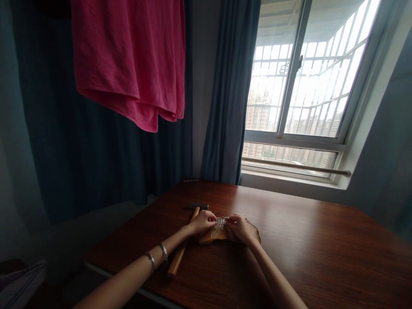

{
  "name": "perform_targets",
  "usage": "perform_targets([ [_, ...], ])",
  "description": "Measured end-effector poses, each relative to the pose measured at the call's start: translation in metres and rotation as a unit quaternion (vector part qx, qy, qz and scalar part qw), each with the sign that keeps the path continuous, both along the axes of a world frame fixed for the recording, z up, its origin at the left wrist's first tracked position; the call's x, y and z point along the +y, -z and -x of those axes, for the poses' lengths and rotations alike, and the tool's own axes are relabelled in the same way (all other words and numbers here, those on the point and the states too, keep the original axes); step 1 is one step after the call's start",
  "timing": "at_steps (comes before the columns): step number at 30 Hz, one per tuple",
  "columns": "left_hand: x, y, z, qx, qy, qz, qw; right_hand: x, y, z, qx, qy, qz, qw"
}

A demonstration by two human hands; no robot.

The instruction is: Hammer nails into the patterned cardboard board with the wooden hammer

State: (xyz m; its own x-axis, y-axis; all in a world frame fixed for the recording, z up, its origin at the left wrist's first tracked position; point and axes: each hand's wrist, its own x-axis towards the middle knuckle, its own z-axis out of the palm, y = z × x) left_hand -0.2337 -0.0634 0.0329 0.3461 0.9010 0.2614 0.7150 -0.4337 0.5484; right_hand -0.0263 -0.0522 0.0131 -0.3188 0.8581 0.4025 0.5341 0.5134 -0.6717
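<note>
A tan, dark-speckled curved piece (219, 233) lies on the table beneath my hands; its exact kind is unclear. Thin silvery strands or pins (222, 221) stand in a row at its far edge, between my fingertips. My left hand (203, 221), with two bracelets on the wrist, has its fingers pinched at the left end of that row. From the right, my right hand (238, 226) pinches at the other end and covers part of the piece. What sits in either pinch is too small to make out. Under my left forearm lies a hammer (175, 264) with a wooden handle and dark head.
The brown wooden table (305, 240) reaches to the wall and window (296, 86). A pink towel (128, 56) hangs above its left side, before blue curtains (96, 150). A striped cloth (24, 285) is at the lower left, off the table.
</note>
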Motion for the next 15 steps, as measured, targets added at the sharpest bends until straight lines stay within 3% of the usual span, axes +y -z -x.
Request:
perform_targets([
  [6,-0.0024,-0.0022,-0.0029,0.011,0.007,-0.019,1.0,0.0037,0.0057,0.0017,0.004,0.008,-0.004,1.0],
  [15,-0.0024,0.0068,-0.0049,-0.032,-0.038,-0.02,0.999,-0.0004,0.0036,0.0021,0.009,0.014,0.009,1.0],
])
